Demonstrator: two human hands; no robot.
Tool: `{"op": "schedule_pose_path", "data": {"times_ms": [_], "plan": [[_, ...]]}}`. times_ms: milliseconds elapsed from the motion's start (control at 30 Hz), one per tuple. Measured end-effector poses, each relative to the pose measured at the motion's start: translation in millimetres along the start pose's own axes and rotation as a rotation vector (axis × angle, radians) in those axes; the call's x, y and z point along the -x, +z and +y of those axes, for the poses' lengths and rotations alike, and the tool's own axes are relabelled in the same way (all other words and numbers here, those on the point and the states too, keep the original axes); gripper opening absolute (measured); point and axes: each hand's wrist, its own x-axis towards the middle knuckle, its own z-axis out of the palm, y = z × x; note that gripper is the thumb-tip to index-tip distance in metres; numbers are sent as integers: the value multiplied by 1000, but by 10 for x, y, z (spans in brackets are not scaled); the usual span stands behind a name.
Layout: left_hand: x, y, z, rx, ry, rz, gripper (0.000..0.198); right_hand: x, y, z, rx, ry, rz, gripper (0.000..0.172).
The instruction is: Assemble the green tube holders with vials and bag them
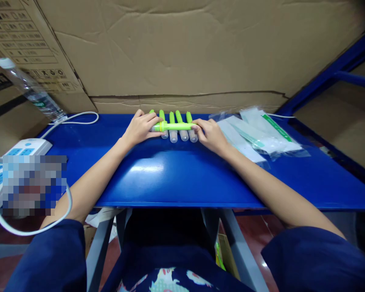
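A lime-green stick with a clear round end (180, 126) is held crosswise above the back part of the blue table (176, 178). My left hand (143, 126) is closed round its clear end, by a yellow ring. At the other end, the fingers of my right hand (211, 134) pinch the green tip. Behind and below it lies a row of several similar green sticks (173, 135), their clear rounded ends towards me. The held stick partly covers them. I cannot make out exactly what kind of tool these are.
Flat clear plastic packets (261, 132) with white and green contents lie right of my right hand. At left are a white power strip (30, 147), a looping white cable (69, 202) and a tilted water bottle (38, 95). A cardboard wall (182, 52) closes the back.
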Motion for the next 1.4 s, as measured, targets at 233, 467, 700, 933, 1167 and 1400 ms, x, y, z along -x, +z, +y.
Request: {"op": "schedule_pose_path", "data": {"times_ms": [233,467,700,933,1167,1400], "plan": [[4,-22,-9,9,-42,6,70,-23,52,47,-236,62,23,53],[19,-33,-56,13,-104,10,74,-19,23,38,-274,25,69,42],[20,-1,-73,-17,-81,73,72,-6,5,-9,-210,41,46,52],[19,-10,-22,-43,-87,125,68,-30,16,13,-296,47,106,54],[5,19,4,-77,-72,115,73,-18,26,22,-248,36,121,31],[-3,-13,38,-49,-88,61,74,-6,-17,-21,-135,6,116,53]]}}
